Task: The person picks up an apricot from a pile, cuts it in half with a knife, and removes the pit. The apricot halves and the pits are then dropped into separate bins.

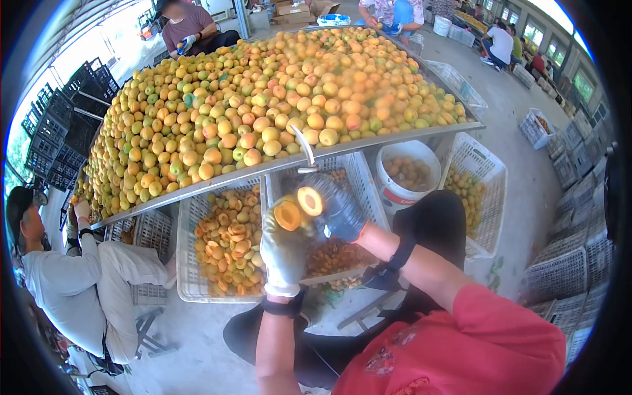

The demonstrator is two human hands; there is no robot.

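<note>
Two cut apricot halves show their orange insides between my gloved hands, just below the table edge. My left hand [282,253], in a pale glove, is closed around one apricot half [288,215]. My right hand [339,210], in a dark translucent glove, holds the other apricot half [310,201], which has a paler centre. A curved metal piece [303,146] rises from the table's metal rim [230,179] just above them. Whole apricots [263,99] are heaped on the table. Below my hands is a white crate [365,187] with brownish pieces in it.
A crate of apricot halves [230,243] stands at the left, a white bucket [408,174] and a crate of greenish fruit [484,164] at the right. One person [72,283] sits at the left; others are across the table. Grey crates [559,276] are stacked far right.
</note>
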